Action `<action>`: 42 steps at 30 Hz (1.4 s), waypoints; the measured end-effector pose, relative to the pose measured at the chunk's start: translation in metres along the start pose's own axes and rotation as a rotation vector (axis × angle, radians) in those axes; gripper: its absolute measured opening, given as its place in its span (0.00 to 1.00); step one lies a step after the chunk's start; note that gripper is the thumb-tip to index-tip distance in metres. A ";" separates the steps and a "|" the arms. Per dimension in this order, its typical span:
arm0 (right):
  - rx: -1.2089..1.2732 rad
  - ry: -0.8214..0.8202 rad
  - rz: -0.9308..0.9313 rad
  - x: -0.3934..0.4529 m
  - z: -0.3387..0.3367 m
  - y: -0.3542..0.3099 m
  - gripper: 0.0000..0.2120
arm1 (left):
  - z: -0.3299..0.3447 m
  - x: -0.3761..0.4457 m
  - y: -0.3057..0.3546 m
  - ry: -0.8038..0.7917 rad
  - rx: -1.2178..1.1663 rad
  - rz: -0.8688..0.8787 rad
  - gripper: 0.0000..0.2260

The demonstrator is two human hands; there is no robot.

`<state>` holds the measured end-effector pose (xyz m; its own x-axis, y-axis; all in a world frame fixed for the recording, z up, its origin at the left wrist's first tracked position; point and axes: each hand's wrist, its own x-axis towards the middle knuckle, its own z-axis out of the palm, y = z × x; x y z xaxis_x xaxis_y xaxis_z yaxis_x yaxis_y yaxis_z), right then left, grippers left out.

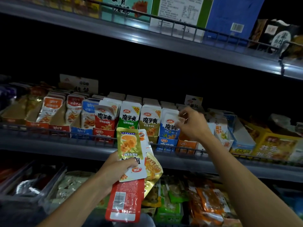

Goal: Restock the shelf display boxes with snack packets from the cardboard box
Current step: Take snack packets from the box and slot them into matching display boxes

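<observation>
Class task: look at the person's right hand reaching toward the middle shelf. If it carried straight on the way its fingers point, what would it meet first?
Most likely the blue-fronted packets standing in their display box; the right hand already seems to touch their tops, though depth is unclear.

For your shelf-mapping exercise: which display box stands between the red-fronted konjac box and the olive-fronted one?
The green-fronted display box stands between the red-fronted box and the olive-fronted box, seen in the head view.

魔芋爽 on shelf packets, 20% on their corners
</observation>
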<state>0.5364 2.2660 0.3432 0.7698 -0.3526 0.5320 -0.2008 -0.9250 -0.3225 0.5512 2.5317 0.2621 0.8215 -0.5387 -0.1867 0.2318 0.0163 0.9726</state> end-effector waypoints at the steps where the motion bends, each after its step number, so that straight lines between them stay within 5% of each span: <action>1: 0.039 0.110 -0.013 -0.006 -0.005 -0.004 0.12 | 0.001 -0.001 0.000 -0.005 0.001 0.002 0.09; 3: 0.177 0.175 -0.049 -0.023 -0.013 -0.020 0.05 | 0.004 -0.003 0.000 -0.014 -0.019 0.011 0.10; 7: 0.388 -0.091 -0.025 -0.068 -0.002 -0.064 0.09 | 0.008 -0.010 0.003 -0.068 -0.057 0.030 0.10; 12: 0.418 -0.360 0.078 -0.084 0.016 -0.082 0.32 | 0.005 -0.018 0.002 -0.150 0.009 0.071 0.14; 18: 0.642 -0.493 0.199 -0.081 0.024 -0.091 0.13 | -0.006 -0.023 0.000 -0.181 -0.019 0.090 0.15; 30: 0.921 -0.300 0.344 -0.072 0.005 -0.090 0.04 | -0.030 -0.022 -0.012 0.056 -0.071 0.086 0.10; 36: 0.349 -0.864 -0.031 -0.066 -0.025 -0.085 0.06 | -0.040 -0.016 -0.009 0.131 -0.116 0.114 0.08; 39: 0.273 -0.930 -0.117 -0.064 -0.012 -0.087 0.06 | -0.036 -0.014 -0.008 0.092 -0.093 0.109 0.11; 42: 0.435 -0.832 -0.001 -0.061 -0.007 -0.078 0.08 | -0.036 -0.015 -0.007 0.082 -0.180 0.101 0.11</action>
<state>0.5008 2.3590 0.3411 0.9895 0.0179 -0.1437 -0.0850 -0.7318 -0.6762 0.5564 2.5702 0.2526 0.8834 -0.4563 -0.1073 0.2292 0.2207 0.9480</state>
